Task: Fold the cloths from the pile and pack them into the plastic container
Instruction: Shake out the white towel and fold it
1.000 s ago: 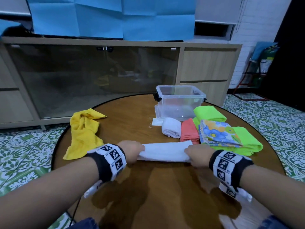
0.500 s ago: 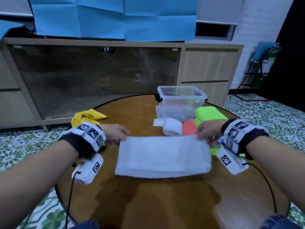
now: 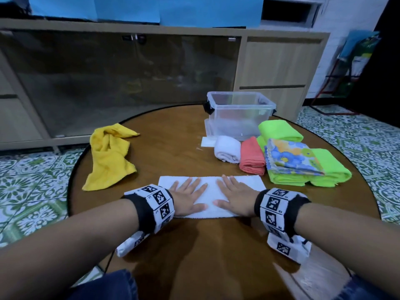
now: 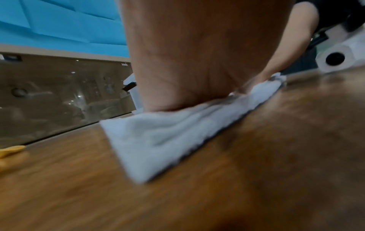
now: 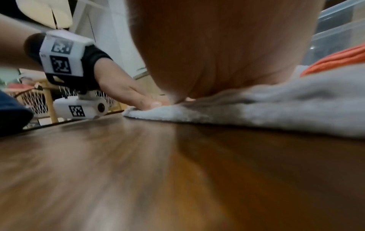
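White cloth [image 3: 211, 192] lengthwise left-right

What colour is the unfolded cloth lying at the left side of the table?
Yellow. The crumpled cloth shows best in the head view.

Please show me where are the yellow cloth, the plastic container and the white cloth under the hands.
yellow cloth [image 3: 108, 156]: head view, middle of the crumpled cloth.
plastic container [image 3: 240, 118]: head view, its clear front wall.
white cloth [image 3: 211, 192]: head view, bare strip between the two flat hands.
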`<action>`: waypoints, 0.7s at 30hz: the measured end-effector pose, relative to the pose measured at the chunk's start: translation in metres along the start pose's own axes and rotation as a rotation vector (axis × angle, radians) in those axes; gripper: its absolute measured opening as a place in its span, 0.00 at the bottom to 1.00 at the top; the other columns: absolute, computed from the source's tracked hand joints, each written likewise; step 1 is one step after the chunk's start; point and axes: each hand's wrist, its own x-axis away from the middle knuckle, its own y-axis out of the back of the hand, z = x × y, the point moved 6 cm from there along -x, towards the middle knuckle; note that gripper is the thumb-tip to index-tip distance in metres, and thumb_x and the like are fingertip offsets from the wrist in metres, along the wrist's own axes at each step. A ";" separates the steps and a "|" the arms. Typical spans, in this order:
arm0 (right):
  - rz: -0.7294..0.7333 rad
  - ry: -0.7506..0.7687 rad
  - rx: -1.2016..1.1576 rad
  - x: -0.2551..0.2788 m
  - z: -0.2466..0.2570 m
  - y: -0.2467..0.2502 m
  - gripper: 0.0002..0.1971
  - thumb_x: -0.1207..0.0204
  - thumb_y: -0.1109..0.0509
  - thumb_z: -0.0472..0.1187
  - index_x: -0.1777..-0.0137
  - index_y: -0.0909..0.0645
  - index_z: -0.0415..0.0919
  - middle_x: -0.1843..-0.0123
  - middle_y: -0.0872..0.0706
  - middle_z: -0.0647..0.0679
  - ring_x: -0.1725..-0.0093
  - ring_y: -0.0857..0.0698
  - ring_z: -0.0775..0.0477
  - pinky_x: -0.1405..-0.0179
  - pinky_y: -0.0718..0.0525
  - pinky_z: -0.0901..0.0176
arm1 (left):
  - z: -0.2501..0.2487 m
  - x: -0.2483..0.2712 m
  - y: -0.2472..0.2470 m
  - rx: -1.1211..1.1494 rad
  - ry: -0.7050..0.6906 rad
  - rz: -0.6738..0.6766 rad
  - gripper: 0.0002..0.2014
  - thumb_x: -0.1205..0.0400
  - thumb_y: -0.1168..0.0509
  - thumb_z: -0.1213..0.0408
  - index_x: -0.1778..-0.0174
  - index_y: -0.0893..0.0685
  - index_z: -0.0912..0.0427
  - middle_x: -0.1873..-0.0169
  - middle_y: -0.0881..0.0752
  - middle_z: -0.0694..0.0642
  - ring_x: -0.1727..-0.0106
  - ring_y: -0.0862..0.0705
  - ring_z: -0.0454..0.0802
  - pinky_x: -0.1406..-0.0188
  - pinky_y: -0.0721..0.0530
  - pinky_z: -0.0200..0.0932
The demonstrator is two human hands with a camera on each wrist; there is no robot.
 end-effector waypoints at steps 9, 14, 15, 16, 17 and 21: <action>-0.004 -0.080 -0.007 0.022 -0.046 -0.002 0.55 0.44 0.72 0.77 0.18 0.69 0.45 0.17 0.70 0.45 0.17 0.66 0.44 0.19 0.61 0.48 | 0.053 0.022 -0.006 0.104 0.242 0.004 0.35 0.15 0.61 0.40 0.17 0.65 0.54 0.18 0.66 0.54 0.17 0.63 0.52 0.19 0.59 0.53; 0.020 -0.106 -0.001 0.023 -0.049 -0.003 0.62 0.51 0.77 0.81 0.18 0.70 0.43 0.17 0.70 0.44 0.17 0.66 0.43 0.19 0.61 0.47 | 0.055 0.023 0.026 0.041 0.377 -0.188 0.36 0.14 0.58 0.41 0.17 0.58 0.61 0.17 0.59 0.59 0.16 0.60 0.55 0.19 0.60 0.53; 0.021 -0.122 -0.008 0.022 -0.049 -0.003 0.56 0.41 0.73 0.78 0.18 0.69 0.42 0.17 0.70 0.43 0.17 0.66 0.43 0.19 0.61 0.47 | 0.038 0.019 0.035 0.040 0.310 -0.208 0.34 0.13 0.58 0.43 0.17 0.59 0.59 0.17 0.61 0.58 0.16 0.60 0.55 0.19 0.59 0.53; 0.023 -0.136 -0.012 0.022 -0.050 -0.003 0.50 0.33 0.69 0.75 0.18 0.69 0.42 0.17 0.69 0.43 0.17 0.66 0.43 0.19 0.61 0.46 | 0.017 0.013 0.041 0.060 0.222 -0.202 0.33 0.13 0.59 0.45 0.17 0.61 0.58 0.17 0.62 0.57 0.17 0.61 0.55 0.19 0.58 0.53; 0.026 -0.144 -0.007 0.021 -0.050 -0.003 0.45 0.26 0.65 0.72 0.18 0.69 0.42 0.17 0.69 0.44 0.17 0.65 0.43 0.19 0.60 0.46 | -0.008 0.006 0.045 0.100 0.133 -0.183 0.32 0.12 0.59 0.47 0.17 0.62 0.57 0.18 0.63 0.57 0.17 0.61 0.55 0.19 0.57 0.53; 0.008 -0.154 0.002 0.018 -0.057 -0.005 0.39 0.18 0.58 0.65 0.17 0.67 0.42 0.16 0.67 0.44 0.17 0.64 0.44 0.18 0.58 0.46 | -0.072 -0.018 0.035 0.196 -0.006 -0.122 0.31 0.11 0.58 0.50 0.17 0.64 0.59 0.18 0.63 0.59 0.17 0.61 0.57 0.19 0.56 0.54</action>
